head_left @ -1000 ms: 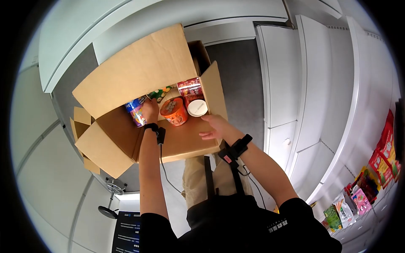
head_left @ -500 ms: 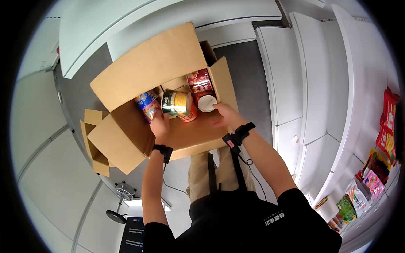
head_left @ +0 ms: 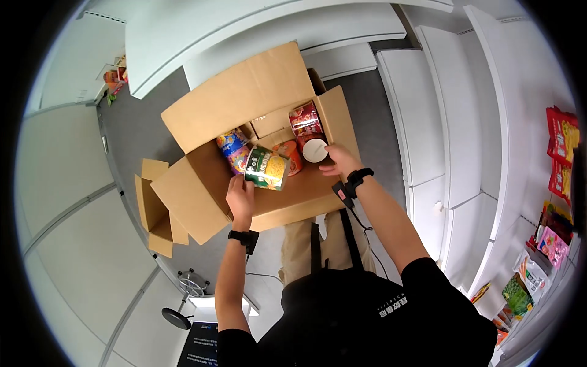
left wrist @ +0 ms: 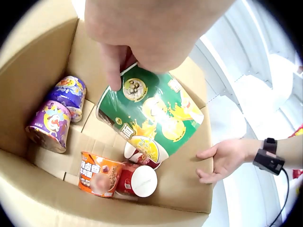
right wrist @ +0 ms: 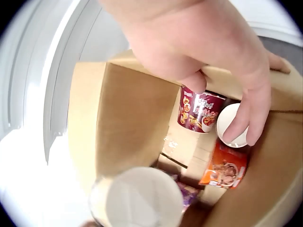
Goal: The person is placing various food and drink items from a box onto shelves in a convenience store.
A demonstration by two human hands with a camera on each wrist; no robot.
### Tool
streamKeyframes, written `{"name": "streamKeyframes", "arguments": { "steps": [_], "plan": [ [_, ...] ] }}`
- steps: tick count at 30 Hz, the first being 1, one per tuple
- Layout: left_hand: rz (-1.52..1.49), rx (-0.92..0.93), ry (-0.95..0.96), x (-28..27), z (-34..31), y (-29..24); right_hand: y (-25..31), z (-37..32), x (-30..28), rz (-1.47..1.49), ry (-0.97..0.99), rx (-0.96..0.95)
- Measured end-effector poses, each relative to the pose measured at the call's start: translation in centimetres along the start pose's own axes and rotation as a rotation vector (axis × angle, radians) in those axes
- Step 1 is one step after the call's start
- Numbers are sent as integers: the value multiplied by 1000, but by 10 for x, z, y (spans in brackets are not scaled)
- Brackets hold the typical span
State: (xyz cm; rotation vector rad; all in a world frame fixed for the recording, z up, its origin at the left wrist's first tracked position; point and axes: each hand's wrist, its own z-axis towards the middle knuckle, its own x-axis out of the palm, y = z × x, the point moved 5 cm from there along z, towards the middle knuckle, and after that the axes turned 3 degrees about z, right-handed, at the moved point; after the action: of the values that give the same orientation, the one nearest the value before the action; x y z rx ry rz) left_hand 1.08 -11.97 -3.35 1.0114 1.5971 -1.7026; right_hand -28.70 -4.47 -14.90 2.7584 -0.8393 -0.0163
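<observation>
Since half a second ago, the green cup (head_left: 267, 168) has moved off the orange cup (head_left: 291, 159) and come closer to the person, so more of the orange cup shows. It is tipped on a slant, up over the inside of the big box (head_left: 304, 199), toward its near side. The left hand (head_left: 240, 199) pinches the green cup by one edge, with its fingers bent round it.

The right hand (head_left: 339, 162) is by the right wall of the big box. It has nothing in its grip, and its fingers are loose and spread a bit. I can't tell if it touches the wall.

Down in the big box, the blue cup (head_left: 232, 142) and the purple cup (head_left: 239, 160) are on the left, one right by the other. The orange cup is to the right of them. Next to it is a red cup with a round white end (head_left: 315, 150), and just past that, on the far side, is a dark red cup (head_left: 305, 119).

The big box has its flaps open. A small box (head_left: 156, 211), open too, is just left of it. Far over on the right are white shelves (head_left: 471, 122) and bags of snacks (head_left: 553, 246). On the near left is a round black seat (head_left: 177, 318).
</observation>
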Motion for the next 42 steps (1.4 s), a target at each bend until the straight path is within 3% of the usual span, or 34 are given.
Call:
{"name": "streamKeyframes", "arguments": {
  "steps": [4,8,12,13,16,19,23,27,29,31,37,42],
  "plan": [
    [-34,13,17,-46,1,-34,-2,-29,-6,-252,-66,-20],
    [-63,81,-33,-83,1,-62,-11,-36,-36,-203,44,-90],
    [-135,171,-97,-113,1,-93,2,-65,-54,-261,9,-149],
    [-167,197,-110,-119,2,-101,2,-72,-56,-234,-83,-207],
    [-224,232,-112,-138,6,-124,18,-104,-52,-377,56,-401],
    [-281,278,-122,-158,9,-151,28,-127,-45,-339,109,-519],
    [-283,414,-157,-159,19,-165,53,-190,-20,-166,196,-612],
    [-386,432,-41,-167,21,-201,76,-293,13,-96,273,-668],
    [-422,491,-33,-166,21,-213,79,-326,21,-175,218,-825],
    [-442,515,4,-167,22,-224,85,-334,16,-342,148,-942],
    [-598,583,52,-176,20,-243,76,-364,4,-261,226,-921],
    [-618,704,99,-177,13,-252,70,-375,-4,-272,132,-1179]
  ]
}}
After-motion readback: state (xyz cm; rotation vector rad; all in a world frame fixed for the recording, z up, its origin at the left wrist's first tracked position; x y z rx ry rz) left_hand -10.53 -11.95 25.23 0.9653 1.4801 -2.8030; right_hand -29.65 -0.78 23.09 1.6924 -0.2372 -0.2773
